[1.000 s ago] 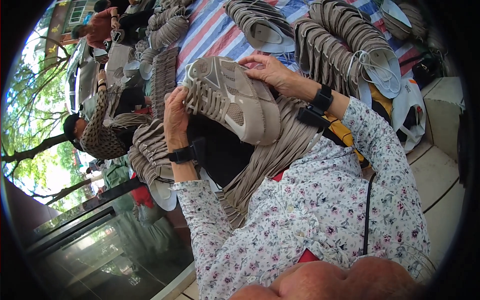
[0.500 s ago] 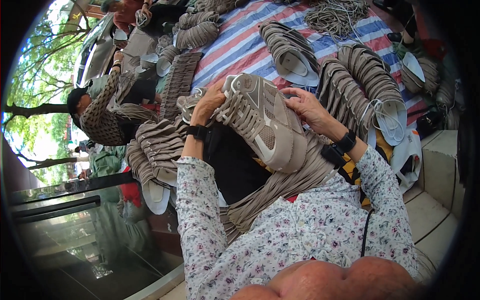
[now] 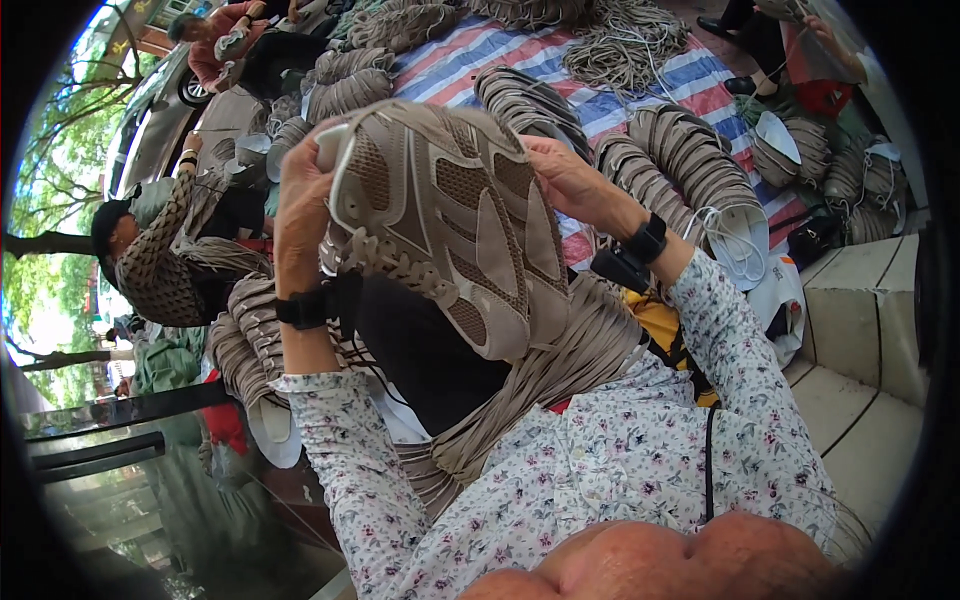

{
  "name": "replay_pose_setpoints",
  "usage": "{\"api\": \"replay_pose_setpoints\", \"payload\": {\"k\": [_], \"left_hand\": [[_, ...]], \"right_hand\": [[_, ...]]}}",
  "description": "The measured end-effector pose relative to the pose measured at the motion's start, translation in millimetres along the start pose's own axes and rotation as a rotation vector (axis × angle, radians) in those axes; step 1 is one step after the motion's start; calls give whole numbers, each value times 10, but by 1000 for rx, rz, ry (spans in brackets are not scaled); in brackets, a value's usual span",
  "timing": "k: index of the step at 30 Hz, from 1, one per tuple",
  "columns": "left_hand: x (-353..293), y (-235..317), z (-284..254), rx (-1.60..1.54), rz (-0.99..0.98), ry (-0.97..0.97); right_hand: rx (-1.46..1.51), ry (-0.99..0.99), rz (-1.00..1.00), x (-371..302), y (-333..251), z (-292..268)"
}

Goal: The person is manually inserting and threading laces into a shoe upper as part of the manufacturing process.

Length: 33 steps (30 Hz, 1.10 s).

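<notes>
Raised in front of me is a taupe shoe upper (image 3: 450, 200) with mesh panels and a threaded lace along its lower left side. Its far end is up, and its layers overlap toward the right. My left hand (image 3: 303, 195) grips its upper left edge, beside the pale collar lining, with the fingertips partly hidden. At the upper right edge my right hand (image 3: 575, 180) is closed on the material, thumb and fingers pinching it. Below the upper, a thick bundle of flat taupe laces (image 3: 560, 370) lies across my lap, next to a dark cloth (image 3: 425, 355).
Rows of stacked shoe uppers (image 3: 690, 170) lie on a striped tarp (image 3: 450, 65). Another stack (image 3: 250, 340) stands by my left arm. A tangle of laces (image 3: 625, 50) lies farther off. Stone steps (image 3: 860, 310) are at right; a seated person (image 3: 160, 255) works at left.
The upper has been lifted closer and turned, showing more of its mesh side. Both hands moved with it, toward the left. The view has shifted a little.
</notes>
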<state>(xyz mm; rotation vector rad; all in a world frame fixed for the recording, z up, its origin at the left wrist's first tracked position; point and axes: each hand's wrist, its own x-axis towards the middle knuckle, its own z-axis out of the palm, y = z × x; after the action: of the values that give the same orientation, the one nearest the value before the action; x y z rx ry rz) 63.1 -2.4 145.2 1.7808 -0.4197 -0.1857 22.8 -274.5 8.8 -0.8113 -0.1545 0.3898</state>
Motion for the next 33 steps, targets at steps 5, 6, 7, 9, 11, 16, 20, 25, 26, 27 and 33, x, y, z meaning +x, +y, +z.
{"api": "replay_pose_setpoints", "payload": {"k": [5, 6, 7, 9, 11, 16, 20, 25, 26, 27, 33], "left_hand": [[45, 337, 353, -56, 374, -29], [134, 295, 411, -304, 298, -232], [187, 232, 489, -552, 216, -435], [224, 15, 819, -285, 308, -185], [254, -104, 882, 10, 175, -204], [190, -208, 273, 374, 48, -154], [-100, -248, 184, 45, -70, 112], [-390, -365, 451, -41, -167, 131], [-418, -347, 496, -67, -166, 137], [-461, -387, 530, -95, -163, 142], [-648, -361, 608, -115, -281, 129]], "right_hand": [[-356, -62, 45, -108, -47, -146], [-435, -65, 62, -95, -13, -175], [-512, -68, 81, -88, 12, -236], [-661, -73, 123, -67, 37, -443], [-809, -71, 172, -76, 28, -744], [-1162, -68, 310, 31, -100, -1557], [-1751, 134, 131, 12, 329, -2170], [-2056, 336, 62, 145, 728, -2243], [-2052, 333, 74, 201, 725, -2235], [-2049, 333, 87, 243, 748, -2245], [-2064, 374, 105, 404, 748, -2250]]}}
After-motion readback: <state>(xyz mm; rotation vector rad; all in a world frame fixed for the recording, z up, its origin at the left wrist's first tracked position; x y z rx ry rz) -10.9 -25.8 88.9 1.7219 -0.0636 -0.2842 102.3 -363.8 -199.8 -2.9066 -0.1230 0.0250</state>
